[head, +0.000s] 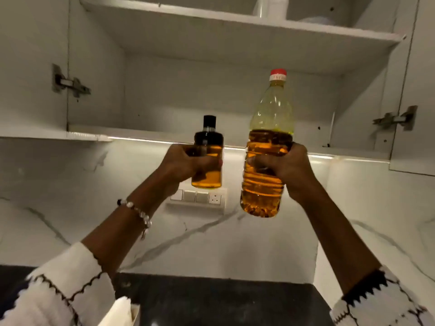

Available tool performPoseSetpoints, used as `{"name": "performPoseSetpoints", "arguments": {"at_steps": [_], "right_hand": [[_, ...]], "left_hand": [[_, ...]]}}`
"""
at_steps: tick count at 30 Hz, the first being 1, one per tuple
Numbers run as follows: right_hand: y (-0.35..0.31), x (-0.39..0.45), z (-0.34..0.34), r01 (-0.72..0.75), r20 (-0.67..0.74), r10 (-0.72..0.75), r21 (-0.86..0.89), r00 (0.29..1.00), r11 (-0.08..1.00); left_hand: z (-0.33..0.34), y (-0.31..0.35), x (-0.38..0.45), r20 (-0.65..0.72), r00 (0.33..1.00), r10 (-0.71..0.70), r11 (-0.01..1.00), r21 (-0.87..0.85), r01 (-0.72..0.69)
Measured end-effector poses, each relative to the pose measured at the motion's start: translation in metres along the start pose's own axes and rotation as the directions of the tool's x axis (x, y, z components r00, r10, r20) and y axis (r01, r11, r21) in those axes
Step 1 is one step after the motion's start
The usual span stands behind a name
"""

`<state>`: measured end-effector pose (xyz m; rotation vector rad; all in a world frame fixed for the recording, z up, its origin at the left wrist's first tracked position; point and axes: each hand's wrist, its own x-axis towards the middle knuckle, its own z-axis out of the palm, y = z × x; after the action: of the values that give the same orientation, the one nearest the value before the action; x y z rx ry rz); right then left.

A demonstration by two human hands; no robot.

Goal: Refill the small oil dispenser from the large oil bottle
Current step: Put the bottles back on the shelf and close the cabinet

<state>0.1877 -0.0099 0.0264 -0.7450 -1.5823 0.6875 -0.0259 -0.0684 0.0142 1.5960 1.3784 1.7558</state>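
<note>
My left hand (183,164) grips the small oil dispenser (208,177), a clear bottle with a black cap on top and amber oil filling its body. It stands upright in the air. My right hand (286,169) grips the large oil bottle (263,191) around its ribbed middle. That bottle is clear plastic with a red cap on, upright, and amber oil reaches about two thirds of its height. Both bottles are held side by side, a small gap apart, in front of the open wall cupboard (211,107).
The cupboard's lower shelf (150,134) is bare, with doors swung open left and right. Above, an upper shelf (235,20) holds white items. A switch panel (196,198) sits on the marble backsplash. A black counter (223,302) lies below, with white paper (120,311) at its front.
</note>
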Motion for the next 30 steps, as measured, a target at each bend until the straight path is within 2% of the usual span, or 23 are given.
{"name": "performPoseSetpoints", "arguments": {"at_steps": [4, 10, 18, 30], "right_hand": [[-0.044, 0.036, -0.008, 0.072, -0.008, -0.071, 0.065, 0.997, 0.995], [-0.075, 0.108, -0.013, 0.121, -0.028, -0.119, 0.087, 0.993, 0.989], [-0.043, 0.2, 0.011, 0.093, -0.076, -0.092, 0.013, 0.993, 0.996], [0.002, 0.257, 0.042, 0.062, -0.047, -0.064, -0.049, 0.997, 0.997]], "left_hand": [[-0.012, 0.043, 0.046, 0.02, 0.998, 0.063, 0.998, 0.019, -0.063], [-0.004, 0.07, 0.116, -0.05, 0.997, 0.063, 0.998, -0.003, -0.063], [0.018, 0.041, 0.193, -0.099, 0.995, -0.033, 0.999, 0.038, 0.037], [0.029, 0.008, 0.242, -0.104, 0.984, -0.142, 0.986, 0.075, 0.15]]}}
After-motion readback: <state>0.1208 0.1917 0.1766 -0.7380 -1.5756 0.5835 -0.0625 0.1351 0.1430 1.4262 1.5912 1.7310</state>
